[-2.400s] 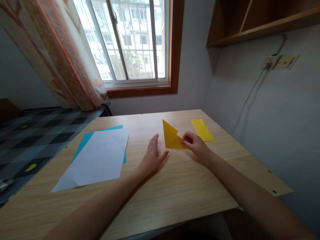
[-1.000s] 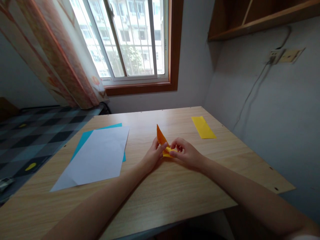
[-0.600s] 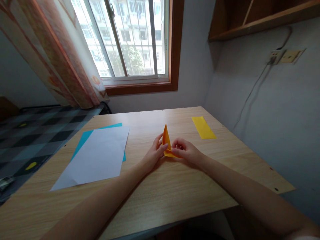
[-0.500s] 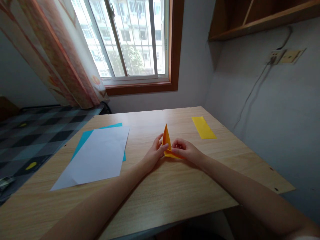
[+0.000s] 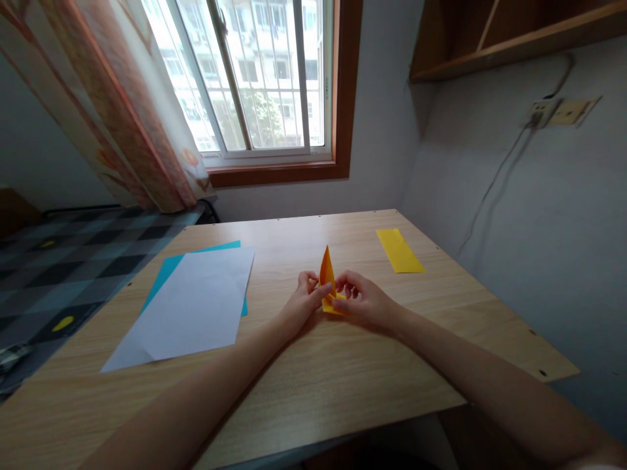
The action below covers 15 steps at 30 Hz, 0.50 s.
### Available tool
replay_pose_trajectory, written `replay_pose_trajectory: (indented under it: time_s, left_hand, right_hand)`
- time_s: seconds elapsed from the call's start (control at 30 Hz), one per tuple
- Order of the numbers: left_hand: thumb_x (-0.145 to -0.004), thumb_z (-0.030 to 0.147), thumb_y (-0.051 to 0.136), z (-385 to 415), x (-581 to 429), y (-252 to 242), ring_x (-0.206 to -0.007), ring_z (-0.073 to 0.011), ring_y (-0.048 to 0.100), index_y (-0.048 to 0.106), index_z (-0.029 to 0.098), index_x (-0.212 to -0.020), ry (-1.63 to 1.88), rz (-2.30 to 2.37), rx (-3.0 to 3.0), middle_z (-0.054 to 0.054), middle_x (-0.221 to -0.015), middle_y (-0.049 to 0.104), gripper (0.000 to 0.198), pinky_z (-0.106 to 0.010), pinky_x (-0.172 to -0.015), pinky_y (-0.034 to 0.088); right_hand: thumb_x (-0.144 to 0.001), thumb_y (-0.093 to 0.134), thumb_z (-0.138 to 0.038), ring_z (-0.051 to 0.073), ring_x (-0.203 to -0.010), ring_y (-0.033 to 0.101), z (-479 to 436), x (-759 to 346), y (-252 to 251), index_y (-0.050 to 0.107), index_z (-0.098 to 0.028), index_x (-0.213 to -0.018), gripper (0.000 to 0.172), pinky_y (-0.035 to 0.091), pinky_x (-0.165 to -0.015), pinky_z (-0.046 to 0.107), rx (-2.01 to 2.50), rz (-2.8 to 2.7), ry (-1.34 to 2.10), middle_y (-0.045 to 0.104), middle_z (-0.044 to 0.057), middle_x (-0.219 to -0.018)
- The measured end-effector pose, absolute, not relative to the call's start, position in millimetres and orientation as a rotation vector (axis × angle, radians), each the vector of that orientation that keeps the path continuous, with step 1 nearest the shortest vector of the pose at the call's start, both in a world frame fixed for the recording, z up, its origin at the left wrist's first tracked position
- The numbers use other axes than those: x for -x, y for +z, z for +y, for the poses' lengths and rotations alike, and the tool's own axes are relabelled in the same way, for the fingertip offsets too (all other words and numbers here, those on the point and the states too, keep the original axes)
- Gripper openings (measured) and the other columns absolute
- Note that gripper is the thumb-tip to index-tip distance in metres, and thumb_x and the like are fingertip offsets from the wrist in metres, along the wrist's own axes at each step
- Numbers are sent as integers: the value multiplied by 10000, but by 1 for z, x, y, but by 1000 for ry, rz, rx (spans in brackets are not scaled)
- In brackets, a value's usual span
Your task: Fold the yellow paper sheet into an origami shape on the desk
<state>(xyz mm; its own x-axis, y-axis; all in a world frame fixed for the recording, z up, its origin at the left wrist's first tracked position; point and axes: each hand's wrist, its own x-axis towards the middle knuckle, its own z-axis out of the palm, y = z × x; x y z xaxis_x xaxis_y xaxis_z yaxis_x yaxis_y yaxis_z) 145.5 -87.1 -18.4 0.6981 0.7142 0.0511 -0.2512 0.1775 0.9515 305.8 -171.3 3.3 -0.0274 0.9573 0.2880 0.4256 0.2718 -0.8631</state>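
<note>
A folded piece of yellow-orange paper [image 5: 326,269] is held between both hands at the middle of the table, one pointed flap standing upright and a lower part lying near the tabletop. My left hand [image 5: 309,297] grips its left side, the thumb pressed on the front near the base. My right hand [image 5: 360,295] is closed on the lower right part, thumb at the front and fingers curled behind. The fingers partly cover the paper's lower folds.
On the wooden table [image 5: 294,385], a white sheet [image 5: 191,307] overlaps a blue sheet [image 5: 166,274] at the left. A yellow paper strip [image 5: 399,250] lies at the back right. Beyond are a window [image 5: 264,85], a checkered bed [image 5: 98,261] and a wall shelf [image 5: 514,39].
My right hand has shifted slightly, its thumb moving lower and its fingers closer to the upright flap. The paper's right part, which stretched out under that hand, now shows shorter.
</note>
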Motion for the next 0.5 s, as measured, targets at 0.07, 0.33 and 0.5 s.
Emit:
replay_pose_trajectory:
  time_s: [0.07,0.33,0.5]
  left_hand:
    - [-745,402,737,-85,-145,-21,-862,-174,648,394,217,-963,711,459,-1187,-9,-942,623,446,-315,-783,495]
    - [-758,385,738,-84,-143,-22,-726,-125,603,423,201,-858,717,478,-1222,28,-814,605,378,-240,-663,454]
    - [-702,454,772,-87,-145,-17,-742,-143,609,454,189,-810,702,503,-1173,16,-799,604,427,-271,-708,474]
  right_hand:
    - [-789,680,-419,131,-689,441,-172,-306,3,588,-202,-919,268,373,-616,269,1311,-1607,722,549,2,-820]
    - [-785,672,-497,113,-628,434,-165,-313,-4,565,-187,-889,344,355,-558,246,1248,-1539,849,529,-17,-766]
    - [-781,681,-491,115,-622,449,-163,-318,-8,577,-186,-879,337,360,-564,248,1225,-1527,872,534,-21,-743]
